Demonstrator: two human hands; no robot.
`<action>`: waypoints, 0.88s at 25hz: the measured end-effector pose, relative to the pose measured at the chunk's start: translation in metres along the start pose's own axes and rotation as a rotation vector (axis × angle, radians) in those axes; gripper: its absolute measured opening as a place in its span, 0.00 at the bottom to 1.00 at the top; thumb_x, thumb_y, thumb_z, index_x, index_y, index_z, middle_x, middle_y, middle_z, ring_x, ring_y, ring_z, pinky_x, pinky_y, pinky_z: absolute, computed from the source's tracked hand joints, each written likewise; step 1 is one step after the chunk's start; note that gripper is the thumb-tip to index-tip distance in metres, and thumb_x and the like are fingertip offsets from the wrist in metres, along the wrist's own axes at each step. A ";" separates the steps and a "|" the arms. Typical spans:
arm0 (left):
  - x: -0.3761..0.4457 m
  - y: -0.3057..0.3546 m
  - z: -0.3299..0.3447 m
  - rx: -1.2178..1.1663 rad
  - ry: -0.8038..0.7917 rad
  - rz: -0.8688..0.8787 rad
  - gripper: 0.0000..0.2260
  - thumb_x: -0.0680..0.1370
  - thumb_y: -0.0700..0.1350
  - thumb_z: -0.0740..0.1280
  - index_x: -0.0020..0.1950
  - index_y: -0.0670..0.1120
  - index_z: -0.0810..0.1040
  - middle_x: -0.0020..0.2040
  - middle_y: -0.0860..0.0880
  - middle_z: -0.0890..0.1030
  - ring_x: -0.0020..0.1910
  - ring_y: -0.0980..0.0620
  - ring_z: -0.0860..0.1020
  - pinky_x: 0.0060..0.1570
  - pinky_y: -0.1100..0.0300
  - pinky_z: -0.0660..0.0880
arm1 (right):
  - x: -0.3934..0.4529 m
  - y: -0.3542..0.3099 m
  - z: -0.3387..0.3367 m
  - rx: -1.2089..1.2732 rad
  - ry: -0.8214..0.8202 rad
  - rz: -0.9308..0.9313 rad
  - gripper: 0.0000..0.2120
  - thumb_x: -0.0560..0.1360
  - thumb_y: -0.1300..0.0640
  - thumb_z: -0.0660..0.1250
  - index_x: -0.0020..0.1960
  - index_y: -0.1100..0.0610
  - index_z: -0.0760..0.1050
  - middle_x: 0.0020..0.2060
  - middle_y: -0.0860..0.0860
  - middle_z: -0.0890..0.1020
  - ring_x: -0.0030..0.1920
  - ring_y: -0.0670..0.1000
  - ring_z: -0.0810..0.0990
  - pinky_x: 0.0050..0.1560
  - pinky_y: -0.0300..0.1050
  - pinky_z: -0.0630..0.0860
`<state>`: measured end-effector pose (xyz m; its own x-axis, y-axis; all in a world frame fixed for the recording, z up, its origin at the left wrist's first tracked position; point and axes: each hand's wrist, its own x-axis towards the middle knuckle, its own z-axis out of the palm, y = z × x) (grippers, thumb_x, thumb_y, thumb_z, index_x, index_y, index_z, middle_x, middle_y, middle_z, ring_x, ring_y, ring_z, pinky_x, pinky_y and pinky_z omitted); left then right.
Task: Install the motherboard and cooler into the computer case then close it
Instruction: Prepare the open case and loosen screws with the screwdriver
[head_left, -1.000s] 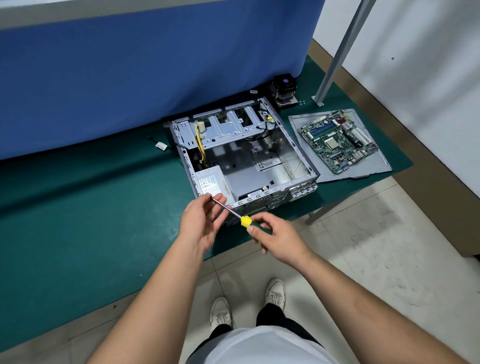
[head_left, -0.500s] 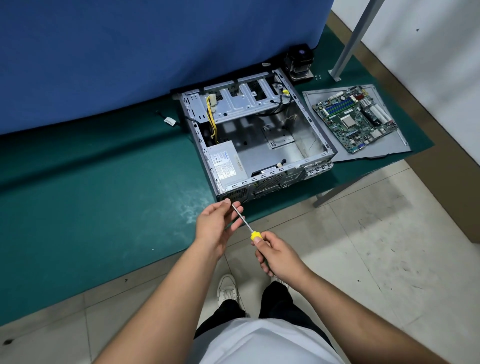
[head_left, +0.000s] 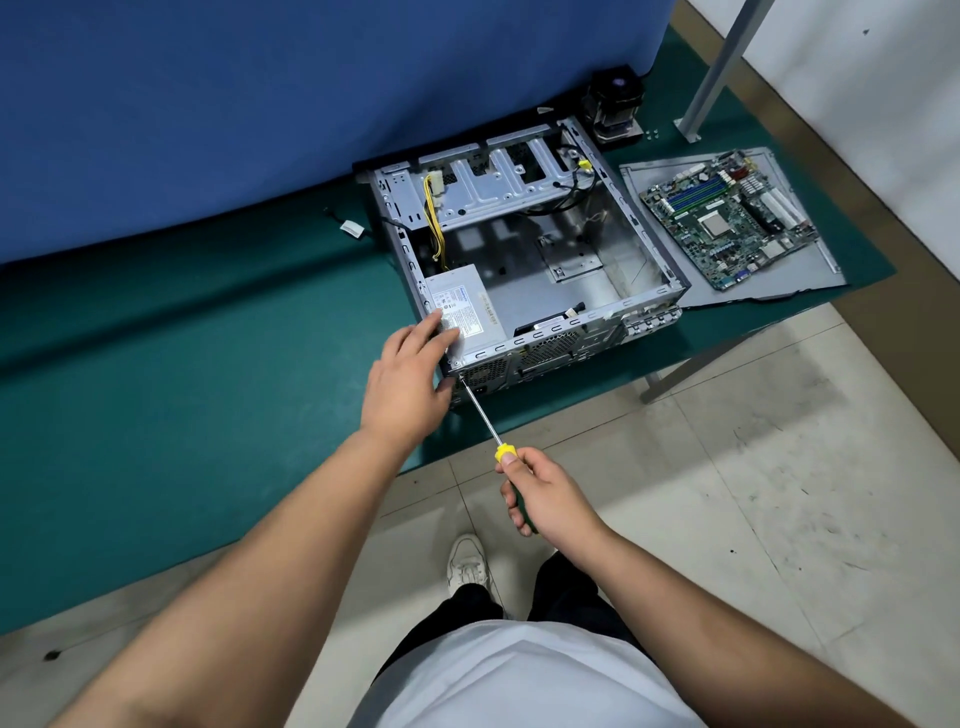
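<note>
An open grey computer case (head_left: 652, 228) lies on the green table, its floor bare of any board. The green motherboard (head_left: 727, 218) lies on the grey side panel (head_left: 810, 270) to the case's right. A black cooler (head_left: 615, 106) stands behind the case. My left hand (head_left: 410, 379) rests on the case's near left corner, fingers over the power supply (head_left: 467, 304), thumb by the screwdriver tip. My right hand (head_left: 545, 493) grips the yellow-handled screwdriver (head_left: 483, 415), whose tip touches the case's rear face at that corner.
A blue screen (head_left: 311, 104) runs along the table's far side. A grey metal post (head_left: 717, 67) stands at the back right with small screws (head_left: 652, 134) near its foot. A small cable with a white tag (head_left: 350, 227) lies left of the case. The table's near edge (head_left: 441, 457) borders tiled floor.
My left hand let go of the screwdriver shaft and moved forward onto the case corner. My right hand pushed the screwdriver tip up to the case's rear face.
</note>
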<state>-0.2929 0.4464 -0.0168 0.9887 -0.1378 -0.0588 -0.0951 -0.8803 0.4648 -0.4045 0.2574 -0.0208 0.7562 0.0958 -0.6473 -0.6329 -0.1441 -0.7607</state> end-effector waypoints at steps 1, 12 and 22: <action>0.005 -0.002 0.000 0.043 -0.056 0.016 0.29 0.78 0.45 0.70 0.78 0.58 0.67 0.81 0.60 0.60 0.78 0.48 0.60 0.68 0.46 0.68 | 0.000 0.001 0.001 0.008 0.001 -0.001 0.13 0.86 0.50 0.59 0.55 0.60 0.73 0.32 0.51 0.74 0.27 0.48 0.70 0.26 0.41 0.66; 0.010 -0.006 0.009 0.103 -0.076 0.032 0.27 0.81 0.49 0.69 0.78 0.61 0.65 0.82 0.63 0.57 0.71 0.45 0.71 0.61 0.46 0.73 | 0.002 0.008 0.004 0.031 0.020 -0.017 0.14 0.85 0.50 0.59 0.55 0.61 0.73 0.32 0.49 0.74 0.27 0.48 0.71 0.25 0.41 0.67; 0.007 -0.002 0.008 0.081 -0.089 0.007 0.27 0.81 0.47 0.68 0.78 0.62 0.65 0.82 0.64 0.56 0.70 0.45 0.72 0.63 0.44 0.74 | 0.002 0.010 0.006 0.070 0.027 -0.021 0.14 0.86 0.51 0.59 0.55 0.63 0.72 0.31 0.50 0.74 0.26 0.48 0.71 0.25 0.41 0.67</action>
<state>-0.2870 0.4434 -0.0251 0.9742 -0.1803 -0.1354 -0.1143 -0.9125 0.3927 -0.4103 0.2625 -0.0303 0.7727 0.0714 -0.6307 -0.6265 -0.0735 -0.7759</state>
